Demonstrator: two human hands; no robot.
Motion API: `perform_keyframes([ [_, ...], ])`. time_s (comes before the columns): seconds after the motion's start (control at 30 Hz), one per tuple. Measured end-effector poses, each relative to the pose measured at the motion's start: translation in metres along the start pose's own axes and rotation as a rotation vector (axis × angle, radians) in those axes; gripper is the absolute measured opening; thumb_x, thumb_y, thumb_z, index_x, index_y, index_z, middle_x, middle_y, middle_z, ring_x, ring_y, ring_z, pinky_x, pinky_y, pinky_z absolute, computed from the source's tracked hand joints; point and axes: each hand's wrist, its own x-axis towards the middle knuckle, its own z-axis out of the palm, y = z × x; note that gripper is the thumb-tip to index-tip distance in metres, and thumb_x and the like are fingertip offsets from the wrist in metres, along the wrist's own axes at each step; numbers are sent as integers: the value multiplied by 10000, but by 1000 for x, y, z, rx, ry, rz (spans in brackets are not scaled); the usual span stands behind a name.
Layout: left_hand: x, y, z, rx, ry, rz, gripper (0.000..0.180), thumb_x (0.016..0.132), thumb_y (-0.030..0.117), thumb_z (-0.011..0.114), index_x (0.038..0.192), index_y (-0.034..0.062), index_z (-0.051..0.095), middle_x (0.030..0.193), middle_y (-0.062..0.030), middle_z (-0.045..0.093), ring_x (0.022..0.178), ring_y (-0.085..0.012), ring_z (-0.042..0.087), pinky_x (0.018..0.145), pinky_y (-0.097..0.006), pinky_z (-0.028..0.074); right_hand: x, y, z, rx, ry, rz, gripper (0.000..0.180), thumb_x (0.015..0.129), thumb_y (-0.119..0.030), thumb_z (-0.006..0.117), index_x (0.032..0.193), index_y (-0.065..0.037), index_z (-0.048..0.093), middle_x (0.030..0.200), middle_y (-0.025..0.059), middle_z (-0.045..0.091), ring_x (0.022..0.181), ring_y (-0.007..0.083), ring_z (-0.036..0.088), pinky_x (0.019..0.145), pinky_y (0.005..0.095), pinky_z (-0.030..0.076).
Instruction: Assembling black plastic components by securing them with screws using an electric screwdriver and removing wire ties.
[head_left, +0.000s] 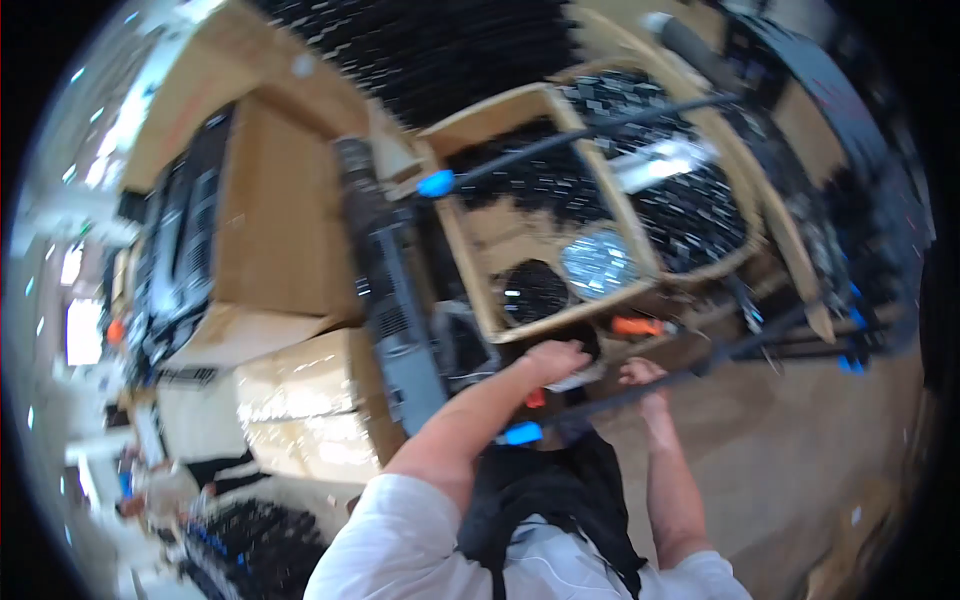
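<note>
Both of my hands work close together at the near side of the parts boxes. My left hand point(558, 362) reaches in from the left, beside a dark object and a small whitish thing that blur hides; whether its fingers grip anything is unclear. My right hand point(643, 376) has curled fingers, at a dark bar point(705, 362) with a blue end cap point(521, 433); what they hold cannot be made out. The bar slants across in front of me. Just beyond my hands lies an orange-handled tool point(637, 327). A small red piece point(536, 398) shows below my left hand.
A divided cardboard box point(462, 235) holds black parts and a clear bag of shiny pieces point(598, 264). A second dark bar point(590, 132) crosses it. Larger cartons point(285, 205) stand left, beside a long grey part point(402, 335). Another person point(165, 492) is at far lower left.
</note>
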Motion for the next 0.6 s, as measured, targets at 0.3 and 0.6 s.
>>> perform_keyframes([
  [0.3,52,7,-6,-528,87,-287,270,797,142,660,1039,71,755,1117,-212,737,1089,-402,686,904,-499,553,205,57,-60,278,80,356,349,974,-304,757,1255,-106,696,1187,52,719,1038,211,654,848,370,553],
  [0.6,21,7,-37,-1051,-171,-736,453,980,368,576,1280,67,732,1246,-172,727,1148,-334,670,967,-463,532,162,16,-46,316,187,155,465,931,-409,749,1239,-69,669,1112,17,715,830,137,638,608,289,525],
])
